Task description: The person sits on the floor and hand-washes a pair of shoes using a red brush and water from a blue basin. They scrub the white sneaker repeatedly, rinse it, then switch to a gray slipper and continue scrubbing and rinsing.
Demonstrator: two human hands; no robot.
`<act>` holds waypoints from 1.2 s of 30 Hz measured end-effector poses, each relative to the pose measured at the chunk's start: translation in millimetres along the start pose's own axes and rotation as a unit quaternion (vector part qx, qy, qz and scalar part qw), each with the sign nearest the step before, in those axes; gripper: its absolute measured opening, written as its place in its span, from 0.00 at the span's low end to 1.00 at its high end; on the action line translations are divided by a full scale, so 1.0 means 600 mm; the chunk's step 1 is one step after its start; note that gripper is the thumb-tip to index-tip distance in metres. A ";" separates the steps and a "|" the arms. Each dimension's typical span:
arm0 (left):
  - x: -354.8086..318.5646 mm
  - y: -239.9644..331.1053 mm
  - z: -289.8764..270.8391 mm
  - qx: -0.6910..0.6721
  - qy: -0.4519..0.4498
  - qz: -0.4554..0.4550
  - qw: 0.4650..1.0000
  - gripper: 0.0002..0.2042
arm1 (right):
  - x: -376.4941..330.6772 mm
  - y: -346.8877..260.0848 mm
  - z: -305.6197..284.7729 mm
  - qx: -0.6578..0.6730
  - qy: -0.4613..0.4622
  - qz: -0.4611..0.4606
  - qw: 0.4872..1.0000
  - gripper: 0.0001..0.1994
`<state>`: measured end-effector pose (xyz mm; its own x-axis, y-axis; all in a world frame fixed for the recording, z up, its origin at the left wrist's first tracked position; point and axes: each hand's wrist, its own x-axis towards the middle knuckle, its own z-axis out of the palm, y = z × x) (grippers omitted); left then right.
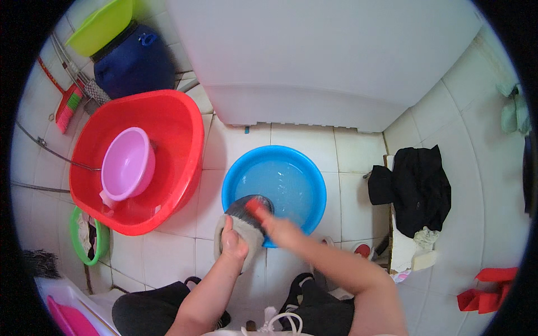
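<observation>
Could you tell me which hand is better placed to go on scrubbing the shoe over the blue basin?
Probably the right hand: it grips the red brush on the shoe, while the left hand steadies the shoe.

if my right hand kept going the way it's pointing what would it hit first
Probably the dark shoe held by the left hand: the right hand points up-left with a red brush already on it. Beyond lies the blue basin; depth is unclear.

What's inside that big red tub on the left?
A pink bowl sits tilted inside the red tub, with what looks like shallow water around it. The tub floor under the bowl is covered, so anything beneath it cannot be seen.
</observation>
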<state>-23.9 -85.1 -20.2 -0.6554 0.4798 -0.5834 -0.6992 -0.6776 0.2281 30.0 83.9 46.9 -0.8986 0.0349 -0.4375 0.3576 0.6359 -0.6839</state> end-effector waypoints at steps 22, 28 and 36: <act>-0.034 0.006 0.048 0.533 0.018 0.081 0.842 0.28 | 0.059 0.128 0.006 0.046 0.118 -0.088 0.988 0.22; 0.011 0.033 -0.001 0.171 0.024 -0.039 0.984 0.26 | 0.030 0.022 -0.003 0.000 0.088 -0.074 0.993 0.24; 0.044 0.001 -0.017 0.062 0.076 -0.026 0.995 0.25 | -0.013 0.001 -0.019 -0.147 0.020 -0.063 0.987 0.24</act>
<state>-38.3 -78.5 -43.4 -0.5725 0.4160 -0.7065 -0.7675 -0.5750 0.2834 34.3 92.9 56.6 -0.9423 -0.0321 -0.3331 0.1591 0.8327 -0.5304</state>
